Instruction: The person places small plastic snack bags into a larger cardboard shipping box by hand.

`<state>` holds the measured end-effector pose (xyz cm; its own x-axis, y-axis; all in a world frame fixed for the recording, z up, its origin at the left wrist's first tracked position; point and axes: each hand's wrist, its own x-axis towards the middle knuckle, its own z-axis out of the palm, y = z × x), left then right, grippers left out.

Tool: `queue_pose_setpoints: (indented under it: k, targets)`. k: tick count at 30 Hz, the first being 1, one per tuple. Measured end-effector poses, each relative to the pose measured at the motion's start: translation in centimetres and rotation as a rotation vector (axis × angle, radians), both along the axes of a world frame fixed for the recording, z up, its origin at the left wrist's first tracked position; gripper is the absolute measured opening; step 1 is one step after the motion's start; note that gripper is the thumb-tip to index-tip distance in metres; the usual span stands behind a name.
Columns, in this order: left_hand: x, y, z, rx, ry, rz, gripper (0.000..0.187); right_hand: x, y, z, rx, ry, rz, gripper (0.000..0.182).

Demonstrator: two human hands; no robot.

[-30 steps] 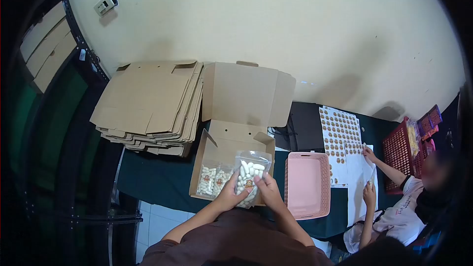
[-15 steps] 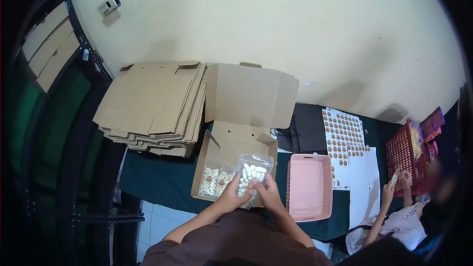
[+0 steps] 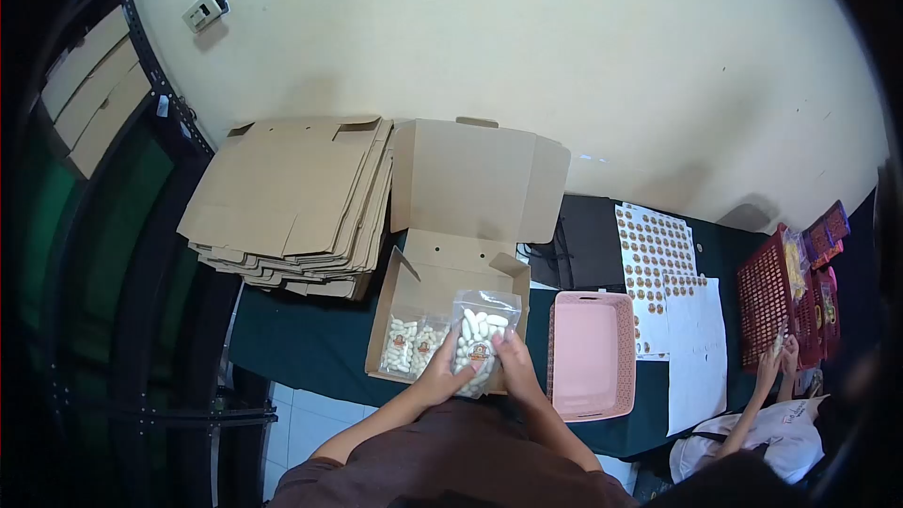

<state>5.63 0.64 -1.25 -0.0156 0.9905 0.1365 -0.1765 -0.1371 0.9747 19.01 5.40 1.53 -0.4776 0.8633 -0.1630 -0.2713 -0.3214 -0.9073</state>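
Note:
Between my two hands is a clear zip bag (image 3: pixel 481 327) of white oblong pieces, with a round orange-brown sticker on its front. My left hand (image 3: pixel 442 372) grips the bag's left side, and my right hand (image 3: pixel 515 367) pinches its right edge. The bag is held above the front right part of an open cardboard box (image 3: pixel 442 273), whose lid stands up at the back. Two similar bags (image 3: pixel 401 343) lie side by side in the box's front left, stickers showing.
Flattened cardboard boxes (image 3: pixel 282 188) are stacked at left. To the right sit a pink basket (image 3: pixel 591 357), a black bag (image 3: pixel 593 245), sticker sheets (image 3: pixel 649 273) and a red basket (image 3: pixel 764 296) of packets. A co-worker's hands (image 3: pixel 773 362) hold a small item near the red basket.
My right thumb has moved off the bag's front toward its right edge, uncovering the sticker. The co-worker's hands have shifted right and slightly down.

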Motion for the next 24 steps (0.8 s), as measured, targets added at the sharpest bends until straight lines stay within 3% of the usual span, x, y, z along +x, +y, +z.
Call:
queue_pose_setpoints:
  k: [4, 8, 12, 16, 19, 21, 24]
  targets:
    - [0.2, 0.3, 0.5, -0.088, -0.111, 0.078, 0.051, -0.6, -0.6, 0.3, 0.142, -0.065, 0.051, 0.037]
    - [0.5, 0.1, 0.0, -0.197, -0.268, 0.094, 0.046, -0.6, -0.6, 0.0, 0.052, 0.007, 0.066, 0.039]
    - [0.4, -0.1, -0.3, -0.249, -0.185, 0.206, 0.047, -0.3, -0.6, -1.3, -0.060, -0.035, -0.004, 0.038]
    - [0.4, 0.1, -0.9, -0.071, -0.154, 0.100, 0.047, -0.8, -1.0, 0.3, 0.076, -0.076, 0.089, 0.037]
    - [0.5, 0.1, -0.6, -0.121, -0.262, 0.086, 0.047, -0.6, -0.7, -0.4, 0.099, -0.063, 0.096, 0.035]
    - [0.5, -0.1, 0.1, -0.119, -0.251, 0.099, 0.047, -0.4, -0.3, -1.3, -0.019, -0.039, 0.022, 0.036]
    - [0.5, -0.2, -0.3, -0.092, -0.172, 0.114, 0.050, -0.5, -0.8, -0.1, 0.017, -0.050, 0.080, 0.036]
